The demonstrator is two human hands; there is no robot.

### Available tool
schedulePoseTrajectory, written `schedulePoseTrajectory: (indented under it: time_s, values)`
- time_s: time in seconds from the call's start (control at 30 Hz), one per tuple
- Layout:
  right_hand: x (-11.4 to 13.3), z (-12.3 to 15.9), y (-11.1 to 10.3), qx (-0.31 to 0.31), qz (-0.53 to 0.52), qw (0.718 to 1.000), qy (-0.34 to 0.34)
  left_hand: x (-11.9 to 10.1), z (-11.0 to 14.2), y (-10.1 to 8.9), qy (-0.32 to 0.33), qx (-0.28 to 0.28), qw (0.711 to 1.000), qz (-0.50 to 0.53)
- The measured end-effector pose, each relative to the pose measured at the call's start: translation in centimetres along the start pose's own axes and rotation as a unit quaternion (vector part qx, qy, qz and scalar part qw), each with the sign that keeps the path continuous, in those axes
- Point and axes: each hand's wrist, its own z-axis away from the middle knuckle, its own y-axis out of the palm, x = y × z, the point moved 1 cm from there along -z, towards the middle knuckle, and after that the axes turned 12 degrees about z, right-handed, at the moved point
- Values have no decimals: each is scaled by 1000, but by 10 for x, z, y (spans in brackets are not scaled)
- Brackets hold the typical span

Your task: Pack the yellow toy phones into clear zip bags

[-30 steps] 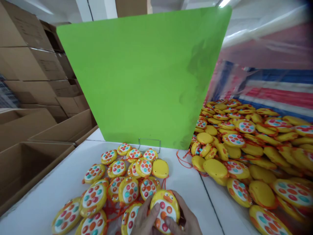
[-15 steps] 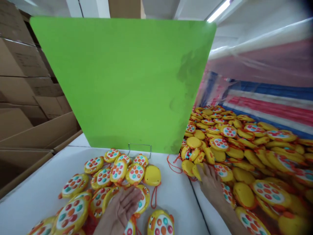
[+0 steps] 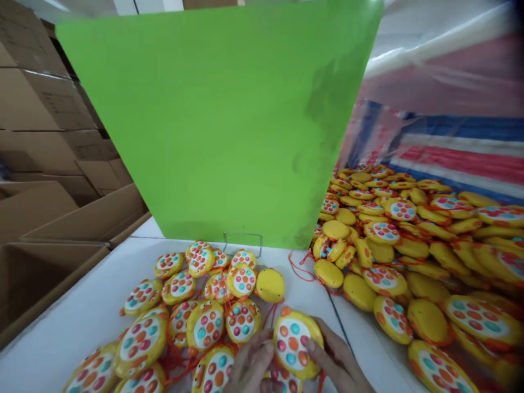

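Both my hands hold one yellow round toy with coloured buttons on a white face, low in the middle of the view. My left hand grips its left side, fingers on the face. My right hand wraps its right side. Just below it lies another such toy, partly hidden by my hands. To the left a group of the same toys lies face up on the white table, with orange cords among them.
A big heap of the same yellow toys fills the right side. A green board stands upright behind the table on a wire stand. Cardboard boxes are stacked at the left. Striped plastic sheeting lies at the back right.
My right hand came back from the heap at the right with a toy. My left hand lifted off the group and joined it. Both now hold the toy.
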Motion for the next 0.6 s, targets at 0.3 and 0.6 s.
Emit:
schedulePoseTrajectory:
  time_s: [0.3, 0.6]
  values:
    - [11, 10, 22, 46, -36, 998, -25, -8, 15, -6, 23, -33, 998, -54]
    - [4, 11, 43, 78, -149, 984, -51, 3, 18, -23, 20, -3, 999, -35]
